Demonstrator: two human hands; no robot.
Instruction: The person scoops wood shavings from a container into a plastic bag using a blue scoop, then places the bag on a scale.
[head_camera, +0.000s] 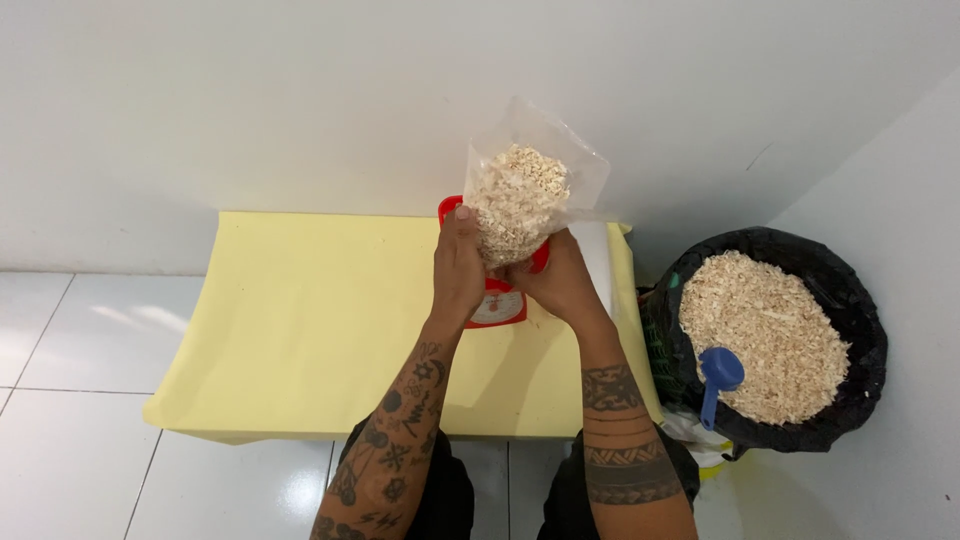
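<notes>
Bag of shavings held over red scale, both hands on base

Bag (522, 190): clear plastic, approx two-thirds full of pale wood shavings, top open and flaring up toward wall. It sits upright above a small red scale (497, 297), which stands on a yellow-covered table (300, 320). Cannot tell if bag bottom touches the scale pan or hovers just over it; the hands hide the contact.

Left hand (457, 265) wraps the bag's lower left side, fingers closed on the plastic. Right hand (560, 280) cups the lower right side, also closed on it. Hands are near together w/ the bag clamped between them.

Doing it well, in my judgement: keep the bag vertical so the open mouth doesn't spill, centre the base on the pan, then ease grip off fully, since any hand pressure would skew the reading. Dial face is mostly covered by wrists, so hands need to clear before it's readable. Soft bag may slump; settling the fill flat at the bottom should help it stand.

To the right, on the floor beside the table: black-lined bin (860, 300) heaped w/ the same shavings, blue scoop (718, 378) stuck in at its near edge. White tile floor and white walls around. Person's dark-clad knees are at bottom of frame.
</notes>
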